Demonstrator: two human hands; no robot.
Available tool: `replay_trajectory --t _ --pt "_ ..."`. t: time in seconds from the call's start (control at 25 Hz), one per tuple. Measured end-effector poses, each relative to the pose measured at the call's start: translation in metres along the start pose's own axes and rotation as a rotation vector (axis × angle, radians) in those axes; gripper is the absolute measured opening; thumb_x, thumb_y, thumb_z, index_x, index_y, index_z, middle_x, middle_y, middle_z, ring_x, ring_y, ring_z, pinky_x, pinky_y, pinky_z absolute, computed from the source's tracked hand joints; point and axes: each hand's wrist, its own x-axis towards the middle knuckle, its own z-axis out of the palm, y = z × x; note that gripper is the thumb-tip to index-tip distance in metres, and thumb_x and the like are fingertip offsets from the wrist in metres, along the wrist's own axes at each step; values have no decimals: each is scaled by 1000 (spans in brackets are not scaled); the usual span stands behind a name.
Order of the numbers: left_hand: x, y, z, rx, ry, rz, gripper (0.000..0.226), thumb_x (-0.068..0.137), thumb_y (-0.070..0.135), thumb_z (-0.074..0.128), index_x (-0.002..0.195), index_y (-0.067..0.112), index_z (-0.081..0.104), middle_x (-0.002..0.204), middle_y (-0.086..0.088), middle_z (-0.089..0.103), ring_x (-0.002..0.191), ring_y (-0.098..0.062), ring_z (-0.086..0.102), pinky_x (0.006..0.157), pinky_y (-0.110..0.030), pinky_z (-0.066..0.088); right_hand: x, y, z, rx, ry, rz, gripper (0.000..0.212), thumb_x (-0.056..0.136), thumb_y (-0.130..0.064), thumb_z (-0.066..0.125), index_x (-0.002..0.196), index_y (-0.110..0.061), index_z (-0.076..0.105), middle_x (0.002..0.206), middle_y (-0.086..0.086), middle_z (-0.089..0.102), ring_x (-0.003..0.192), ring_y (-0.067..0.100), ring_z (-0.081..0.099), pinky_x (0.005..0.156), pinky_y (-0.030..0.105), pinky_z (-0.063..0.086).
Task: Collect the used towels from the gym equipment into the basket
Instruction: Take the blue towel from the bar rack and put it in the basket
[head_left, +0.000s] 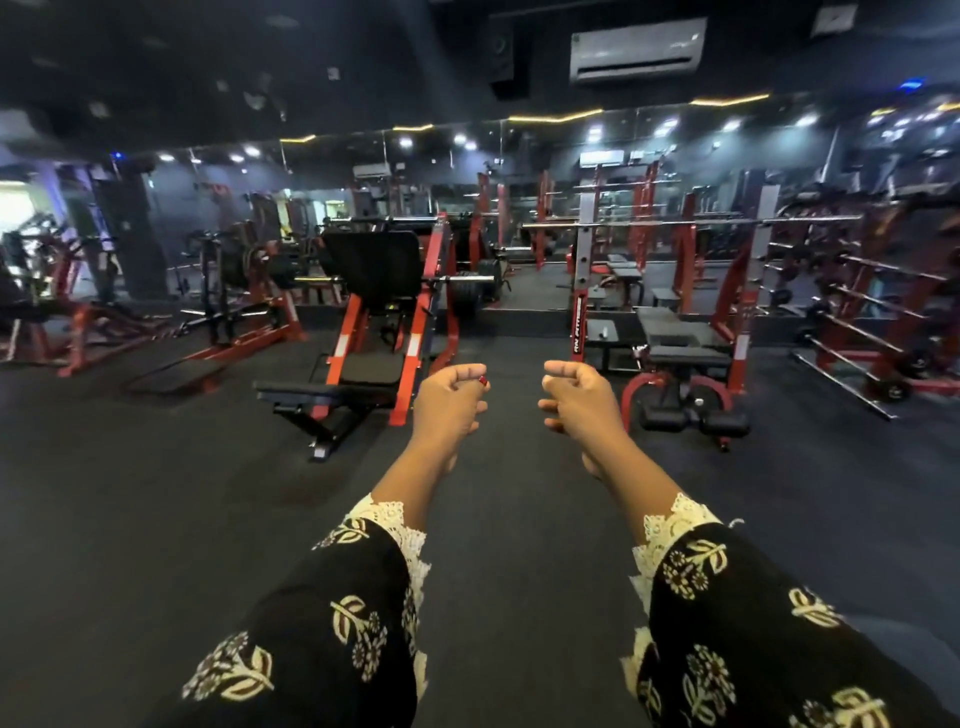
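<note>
Both my arms reach forward over a dark gym floor, in black sleeves with pale flower prints and white lace cuffs. My left hand (451, 402) is curled into a loose fist and holds nothing. My right hand (576, 397) is curled the same way, about a hand's width to its right, also with nothing in it. No towel and no basket show anywhere in view.
A red and black leg press machine (379, 322) stands ahead on the left. A red weight bench with rack (685, 358) stands ahead on the right. Barbell racks (872, 312) line the far right, more machines (62, 312) the far left. A mirror wall closes the back.
</note>
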Motion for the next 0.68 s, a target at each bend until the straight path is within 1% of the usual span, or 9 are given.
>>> replay_trajectory --t 0.16,0.24,0.36,0.44,0.56,0.6,0.68 --pt "112 -12 44 31 -49 0 17 91 16 54 102 25 63 100 1 69 81 -15 62 66 -29 47 106 20 1 -16 48 10 13 90 -25 56 98 -34 60 89 -6 66 80 12 65 66 29 55" --pt "170 -30 74 39 -77 -6 18 91 16 54 103 25 63 102 1 69 83 -17 62 66 -29 47 164 41 -7 -20 80 17 13 90 -25 55 99 -34 59 90 -5 67 80 11 64 67 29 55" --pt "262 -57 128 51 -114 19 18 92 16 54 104 24 63 103 -1 68 85 -17 63 65 -29 48 260 77 -27 -15 128 14 14 90 -24 54 102 -31 59 93 -3 67 79 13 63 65 29 54" --pt "320 -71 167 51 -119 42 19 92 16 54 106 24 64 104 0 69 88 -18 65 68 -31 50 325 96 -45 -7 155 15 15 91 -23 54 105 -28 58 95 -2 65 80 14 63 65 29 53" --pt "409 -81 233 29 -142 20 23 93 15 52 112 21 63 102 1 68 90 -20 65 73 -34 51 426 109 -76 15 177 21 17 91 -23 53 108 -26 56 92 -4 63 80 14 62 65 30 53" --pt "439 -81 258 22 -161 13 23 93 15 52 111 21 63 101 2 68 89 -20 65 73 -34 51 459 110 -88 14 189 16 17 91 -24 53 107 -27 56 91 -4 63 78 13 62 64 29 53" --pt "497 -77 309 2 -209 26 17 93 15 53 103 24 64 97 3 69 84 -17 65 70 -32 51 527 107 -115 14 226 -4 15 91 -23 52 104 -28 56 87 -6 64 72 11 61 59 26 52"
